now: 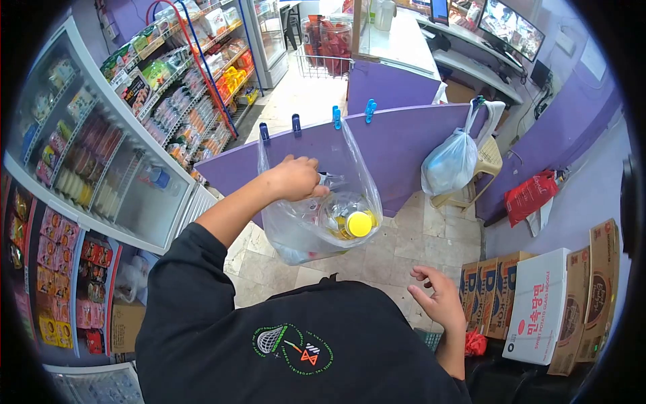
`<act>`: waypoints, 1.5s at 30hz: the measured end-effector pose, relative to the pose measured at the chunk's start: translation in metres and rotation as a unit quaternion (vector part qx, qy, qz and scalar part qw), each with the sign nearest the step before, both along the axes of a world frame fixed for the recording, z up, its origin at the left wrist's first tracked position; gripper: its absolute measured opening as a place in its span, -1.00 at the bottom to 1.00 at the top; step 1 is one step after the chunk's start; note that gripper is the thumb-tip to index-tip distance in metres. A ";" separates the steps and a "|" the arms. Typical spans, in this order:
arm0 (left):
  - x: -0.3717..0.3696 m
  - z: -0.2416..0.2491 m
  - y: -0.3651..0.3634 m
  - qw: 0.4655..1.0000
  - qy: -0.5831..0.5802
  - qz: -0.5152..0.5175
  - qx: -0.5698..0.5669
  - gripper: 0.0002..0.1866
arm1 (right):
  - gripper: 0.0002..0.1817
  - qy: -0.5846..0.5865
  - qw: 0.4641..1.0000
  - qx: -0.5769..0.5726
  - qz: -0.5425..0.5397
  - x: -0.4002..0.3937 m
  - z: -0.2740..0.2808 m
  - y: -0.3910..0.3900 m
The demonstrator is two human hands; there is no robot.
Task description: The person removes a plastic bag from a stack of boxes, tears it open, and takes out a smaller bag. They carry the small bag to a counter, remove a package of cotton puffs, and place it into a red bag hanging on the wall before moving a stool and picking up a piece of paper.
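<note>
A clear plastic bag (286, 232) hangs from blue clips (336, 116) on top of a purple partition (404, 145). My left hand (295, 178) reaches into the bag's mouth, fingers closed on the base of a clear plastic bottle (340, 210) with a yellow cap (359, 223). The bottle lies inside the bag, cap pointing down and to the right. More clear plastic sits at the bag's bottom. My right hand (439, 300) hovers low at the right above the tiled floor, fingers spread and holding nothing.
A glass-door fridge (101, 161) and snack shelves (195, 87) line the left. A white bag (447, 165) hangs on the partition's right end above a plastic chair (488, 158). Cardboard boxes (538, 306) stand at the right, and a red bag (530, 195) lies beyond them.
</note>
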State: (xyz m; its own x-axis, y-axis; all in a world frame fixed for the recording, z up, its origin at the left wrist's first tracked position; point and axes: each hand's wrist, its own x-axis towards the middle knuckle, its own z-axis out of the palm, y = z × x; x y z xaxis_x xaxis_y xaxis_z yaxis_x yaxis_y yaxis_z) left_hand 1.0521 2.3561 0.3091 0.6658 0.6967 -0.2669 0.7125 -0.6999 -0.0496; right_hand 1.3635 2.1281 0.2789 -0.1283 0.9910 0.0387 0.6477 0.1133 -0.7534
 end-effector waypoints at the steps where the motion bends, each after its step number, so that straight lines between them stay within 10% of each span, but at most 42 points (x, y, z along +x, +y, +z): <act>1: -0.003 -0.007 0.003 1.000 -0.015 -0.003 -0.007 -0.66 | -0.61 0.000 1.000 -0.001 -0.004 0.001 -0.002 -0.002; 12: -0.002 0.007 0.005 0.959 -0.220 0.047 -0.174 -0.64 | -0.59 -0.010 0.999 -0.023 -0.048 0.001 -0.005 -0.013; 15: -0.009 0.004 0.016 0.949 -0.300 -0.063 0.075 -0.80 | -0.58 -0.003 0.999 -0.023 -0.044 -0.003 -0.004 -0.011; 26: -0.027 0.017 0.024 0.946 -0.293 0.038 -0.130 -0.78 | -0.59 -0.025 0.999 -0.019 -0.034 -0.008 -0.006 -0.008; 40: -0.036 0.022 0.016 0.991 -0.118 0.020 0.066 -0.83 | -0.59 -0.027 0.999 -0.022 -0.035 -0.013 -0.003 -0.007; 45: -0.035 0.038 0.007 0.971 -0.222 -0.007 0.084 -0.76 | -0.59 -0.036 0.999 -0.018 -0.034 -0.013 -0.004 -0.012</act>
State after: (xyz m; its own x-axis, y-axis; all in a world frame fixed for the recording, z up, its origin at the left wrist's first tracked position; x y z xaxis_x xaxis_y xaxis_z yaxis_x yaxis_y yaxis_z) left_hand 1.0173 2.3635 0.3468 0.6986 0.6959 0.1661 0.6805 -0.7180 0.1461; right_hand 1.3507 2.1161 0.2752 -0.0625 0.9980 -0.0048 0.7061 0.0408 -0.7070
